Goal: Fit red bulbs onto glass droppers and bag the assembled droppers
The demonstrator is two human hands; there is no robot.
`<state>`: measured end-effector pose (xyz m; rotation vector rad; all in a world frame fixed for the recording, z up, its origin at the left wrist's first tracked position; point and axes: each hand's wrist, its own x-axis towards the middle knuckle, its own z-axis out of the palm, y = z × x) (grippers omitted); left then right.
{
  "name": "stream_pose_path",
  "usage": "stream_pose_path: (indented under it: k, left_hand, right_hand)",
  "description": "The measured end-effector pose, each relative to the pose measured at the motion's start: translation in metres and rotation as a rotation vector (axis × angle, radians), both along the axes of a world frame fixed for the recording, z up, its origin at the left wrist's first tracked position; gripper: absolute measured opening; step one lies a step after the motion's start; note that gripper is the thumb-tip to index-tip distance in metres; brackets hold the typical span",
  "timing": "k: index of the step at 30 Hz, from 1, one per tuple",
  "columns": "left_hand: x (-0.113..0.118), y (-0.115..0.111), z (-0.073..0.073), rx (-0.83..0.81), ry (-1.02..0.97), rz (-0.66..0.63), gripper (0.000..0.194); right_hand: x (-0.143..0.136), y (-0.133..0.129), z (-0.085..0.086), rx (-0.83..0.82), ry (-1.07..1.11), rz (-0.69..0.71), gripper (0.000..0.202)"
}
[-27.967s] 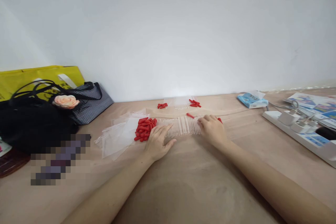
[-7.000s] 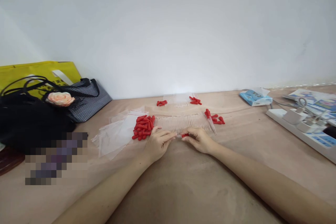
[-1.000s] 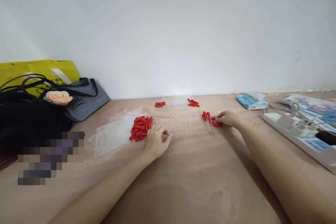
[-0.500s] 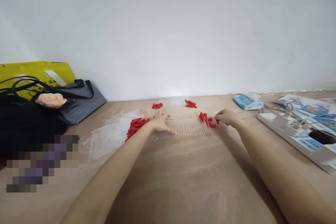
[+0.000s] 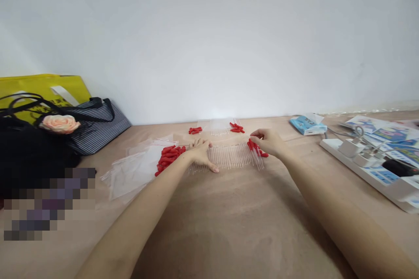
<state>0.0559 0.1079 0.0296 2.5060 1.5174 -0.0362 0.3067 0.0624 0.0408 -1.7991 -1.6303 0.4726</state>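
Note:
A row of clear glass dropper tubes (image 5: 229, 157) lies side by side on the table. My left hand (image 5: 200, 153) rests on the row's left part with its fingers spread, thumb toward the near ends. My right hand (image 5: 266, 140) is at the row's right end, with thumb and fingertips pinched on a red rubber dropper bulb (image 5: 252, 143). Several tubes there have red bulbs on their far ends (image 5: 255, 148), and loose red bulbs (image 5: 263, 154) lie beside them. A heap of red bulbs (image 5: 170, 157) sits left of my left hand.
Clear zip bags (image 5: 134, 174) lie spread at the left. Farther back are more tubes (image 5: 219, 132) and red bulbs (image 5: 237, 127). A tissue pack (image 5: 307, 125), a power strip (image 5: 369, 174) and printed packets (image 5: 389, 130) stand right. Bags (image 5: 98, 126) lean at the left wall.
My right hand has moved left, from beside the loose bulbs to the bulb ends of the rightmost tubes, its fingers still pinched. My left hand stays on the row.

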Motion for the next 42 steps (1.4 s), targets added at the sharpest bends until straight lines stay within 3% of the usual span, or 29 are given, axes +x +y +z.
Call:
stream_pose_path:
  k: [4,8,13,17,19,22,24,27,31,36,42]
  left_hand:
    - [0.000,-0.002,-0.001,-0.004,-0.009,-0.003,0.078]
    - [0.000,-0.010,0.002,-0.009,0.005,-0.023,0.078]
    - [-0.004,-0.034,0.017,-0.001,0.050,-0.142,0.079]
    - [-0.010,-0.057,0.026,-0.011,0.020,-0.234,0.075]
    - [-0.012,-0.067,0.023,-0.009,-0.035,-0.219,0.072]
    - [-0.014,-0.081,0.008,0.031,-0.170,-0.070,0.051]
    - [-0.013,-0.089,-0.005,0.073,-0.250,0.045,0.037]
    - [-0.011,-0.095,-0.017,0.141,-0.293,0.092,0.021]
    - [-0.012,-0.099,-0.021,0.211,-0.256,0.043,0.013]
    - [-0.017,-0.104,-0.023,0.285,-0.221,-0.028,0.011]
    - [-0.028,-0.097,-0.024,0.419,-0.318,-0.137,0.018]
  right_hand:
    - [-0.024,-0.003,-0.012,0.041,0.232,0.168,0.011]
    - [-0.045,-0.010,-0.026,0.016,0.323,0.232,0.010]
    - [-0.060,-0.020,-0.033,0.003,0.370,0.302,0.009]
    - [-0.063,-0.023,-0.032,-0.066,0.553,0.297,0.008]
    - [-0.063,-0.024,-0.032,-0.091,0.661,0.301,0.009]
    - [-0.063,-0.026,-0.035,-0.081,0.736,0.317,0.009]
    - [-0.063,-0.027,-0.039,-0.059,0.722,0.344,0.010]
    - [-0.066,-0.030,-0.048,-0.055,0.664,0.393,0.022]
    - [-0.069,-0.035,-0.055,0.020,0.485,0.464,0.015]
    - [-0.067,-0.041,-0.048,0.231,0.115,0.586,0.015]
    - [-0.069,-0.048,-0.047,0.288,0.061,0.643,0.012]
